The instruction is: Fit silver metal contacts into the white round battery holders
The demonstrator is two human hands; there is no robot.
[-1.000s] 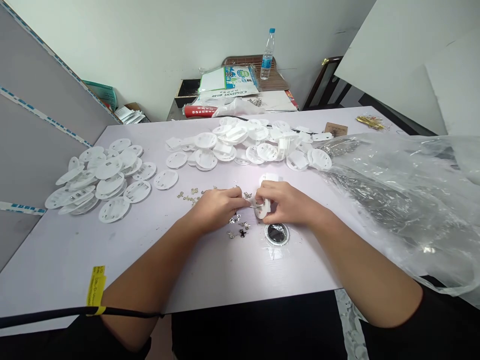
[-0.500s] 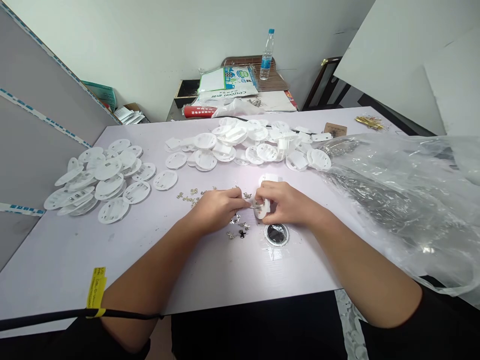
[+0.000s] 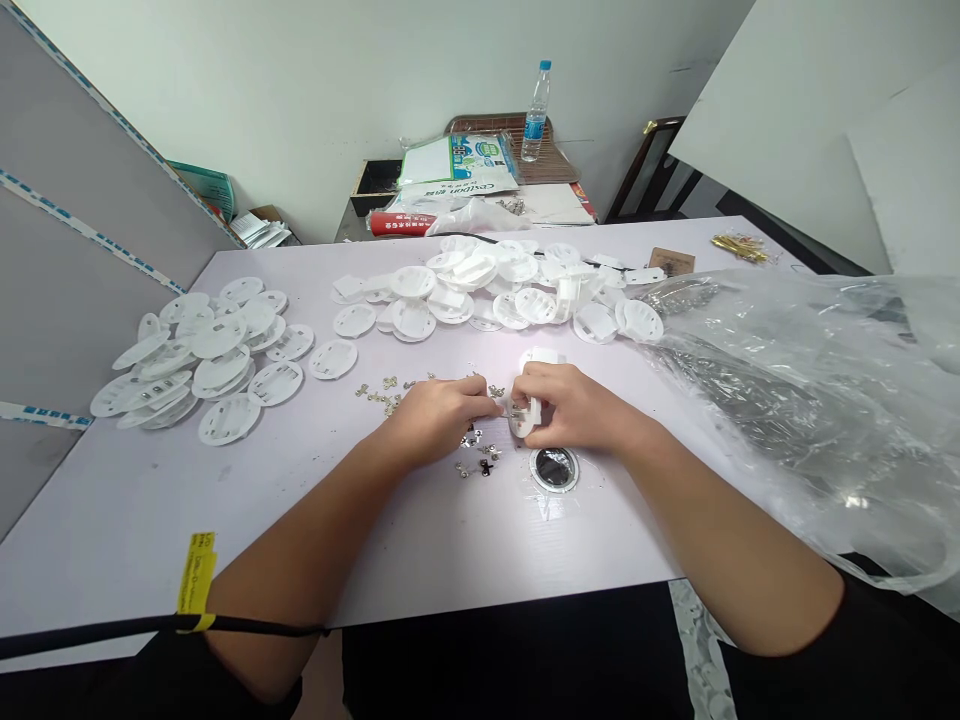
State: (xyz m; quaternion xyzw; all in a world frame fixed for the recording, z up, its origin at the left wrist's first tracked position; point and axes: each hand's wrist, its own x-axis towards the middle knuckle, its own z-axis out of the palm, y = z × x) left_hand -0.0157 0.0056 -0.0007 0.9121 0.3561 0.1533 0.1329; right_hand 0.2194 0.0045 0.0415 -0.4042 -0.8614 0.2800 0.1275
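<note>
My right hand (image 3: 574, 405) is closed round a white round plastic part (image 3: 526, 415), held on edge just above the table. My left hand (image 3: 439, 415) is pinched on a small metal clip (image 3: 507, 412) at the part's left side. The fingertips of both hands nearly touch. Several loose small metal clips (image 3: 480, 455) lie on the table under and beside my left hand. A round black-centred disc (image 3: 555, 467) lies flat just below my right hand.
One pile of white round parts (image 3: 199, 360) lies at the left and another (image 3: 495, 290) across the middle back. A large crumpled clear plastic bag (image 3: 810, 400) covers the right side. A water bottle (image 3: 534, 110) and papers sit beyond the table. A black cable (image 3: 150, 625) crosses my left forearm.
Nothing has visibly changed apart from a slight shift of the view; both hands stay together on the white part.
</note>
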